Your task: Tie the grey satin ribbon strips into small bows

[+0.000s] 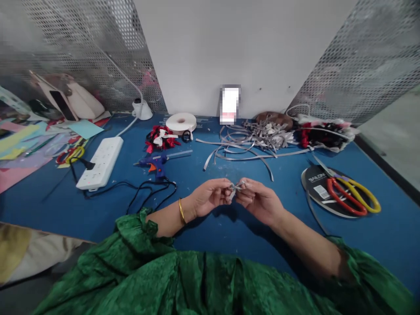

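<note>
Between my two hands is a small grey ribbon bow (233, 189), its loops pinched and its tails hanging down. My left hand (211, 197) grips the bow's left side between thumb and fingers. On the other side my right hand (259, 199) pinches the right loop, thumb on top. Both hands are just above the blue table, fingertips nearly meeting. Beyond them lie loose grey ribbon strips (243, 156) and a pile of cut grey ribbon pieces (271, 134). The fingers partly hide the bow.
A blue glue gun (156, 164) and a white power strip (101, 164) with cables lie left. Behind are red and black bows (160, 139), a white ribbon roll (181, 121) and an upright phone (229, 104). Scissors (352, 192) rest on a black ribbon spool (311, 181) at right.
</note>
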The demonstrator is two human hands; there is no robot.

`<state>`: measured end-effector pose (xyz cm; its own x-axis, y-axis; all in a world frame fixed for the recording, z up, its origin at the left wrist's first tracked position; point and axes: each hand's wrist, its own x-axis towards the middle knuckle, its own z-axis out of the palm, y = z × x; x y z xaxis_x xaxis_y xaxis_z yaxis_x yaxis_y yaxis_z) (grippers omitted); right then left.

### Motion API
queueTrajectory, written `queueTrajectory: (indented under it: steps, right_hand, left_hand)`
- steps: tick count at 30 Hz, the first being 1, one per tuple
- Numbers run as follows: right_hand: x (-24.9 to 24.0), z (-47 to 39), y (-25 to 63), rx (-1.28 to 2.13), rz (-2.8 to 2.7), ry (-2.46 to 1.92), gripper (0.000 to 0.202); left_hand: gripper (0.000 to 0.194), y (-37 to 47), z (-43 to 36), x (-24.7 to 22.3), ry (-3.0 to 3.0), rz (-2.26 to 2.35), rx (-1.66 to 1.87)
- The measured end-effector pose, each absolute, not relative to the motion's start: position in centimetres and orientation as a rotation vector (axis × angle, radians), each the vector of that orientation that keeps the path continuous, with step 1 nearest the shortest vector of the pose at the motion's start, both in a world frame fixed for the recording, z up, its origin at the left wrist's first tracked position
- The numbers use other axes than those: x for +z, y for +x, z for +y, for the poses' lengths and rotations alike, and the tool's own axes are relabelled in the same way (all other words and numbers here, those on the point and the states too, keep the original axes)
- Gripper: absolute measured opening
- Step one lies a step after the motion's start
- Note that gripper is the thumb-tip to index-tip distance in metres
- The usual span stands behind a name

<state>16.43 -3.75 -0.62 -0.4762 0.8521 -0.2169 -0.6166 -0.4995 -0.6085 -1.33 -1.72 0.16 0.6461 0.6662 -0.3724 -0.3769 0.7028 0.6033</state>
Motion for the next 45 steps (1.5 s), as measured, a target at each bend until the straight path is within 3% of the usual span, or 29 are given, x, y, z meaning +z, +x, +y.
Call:
queueTrajectory:
  steps: [4,10,17,27,45]
  right_hand:
    - [-0.8,-3.7,16.6,2.054,-0.677,-0.671,0.027]
    - [-0.8,-3.7,16.6,1.957,-0.758,-0.79,0.018]
    - [-0.4,-3.7,16.2,2.035,-0.581,-0.715,0.033]
    - [-1.3,-4.1,15.1,2.077,-0.359,-0.577,0.035]
    - [-1.1,-3.7,15.8,1.992,-0.44,-0.724,0.032]
  left_hand:
    - [0.016,-1.2,-1.6,0.0,0.459,0.604,0.624]
    - [0.016,-1.3,-1.6,0.2,0.57,0.684,0.671]
    - [0.026,-1.0,-1.9,0.5,0.462,0.639,0.668]
    - [0.024,0.1,-1.9,-0.3,0.383,0.591,0.746]
    - [0.026,0.2,-2.1,-0.4,0.309,0.566,0.768]
